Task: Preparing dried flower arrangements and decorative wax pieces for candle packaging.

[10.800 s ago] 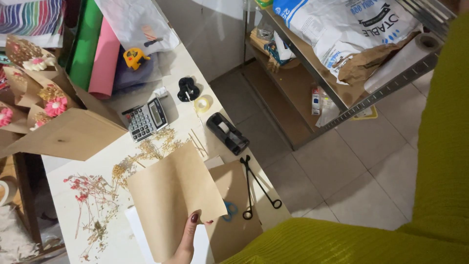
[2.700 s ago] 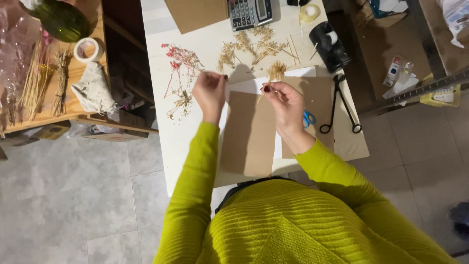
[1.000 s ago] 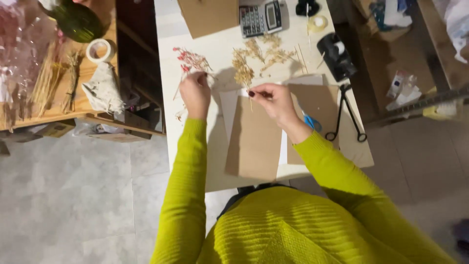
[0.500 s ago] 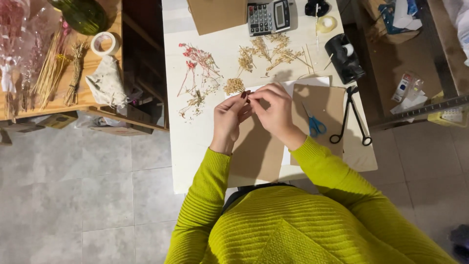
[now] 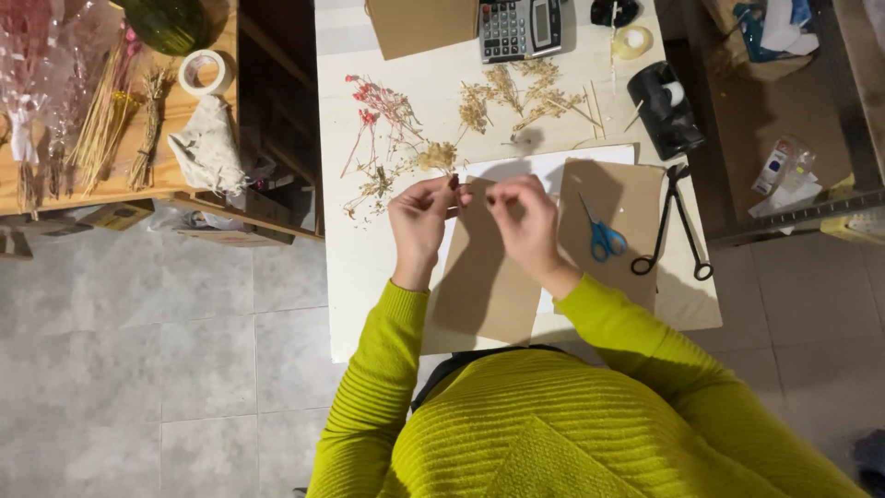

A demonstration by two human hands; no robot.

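While the person in the lime-green sweater leans over the white table [image 5: 369, 304], both hands meet above a folded sheet of brown kraft paper [image 5: 484, 286] lying just in front of them. The left hand [image 5: 419, 221] pinches a small tuft of beige dried flowers [image 5: 438, 157] between thumb and fingertips, and the right hand [image 5: 525, 221] is closed narrow too, fingertips drawn together near the left; what it grips is too small to tell. Under the brown sheet lies a white sheet [image 5: 553, 166]. Just right of the hands, blue-handled scissors [image 5: 601, 235] rest on a second brown sheet, with long black shears [image 5: 678, 226] beside them at the table's edge. Further up the table, sprigs of red dried flowers [image 5: 383, 106] and pale yellow ones [image 5: 516, 97] are scattered. Beyond those stand a black tape dispenser [image 5: 664, 111], a roll of clear tape [image 5: 632, 41] and a grey calculator [image 5: 521, 28].
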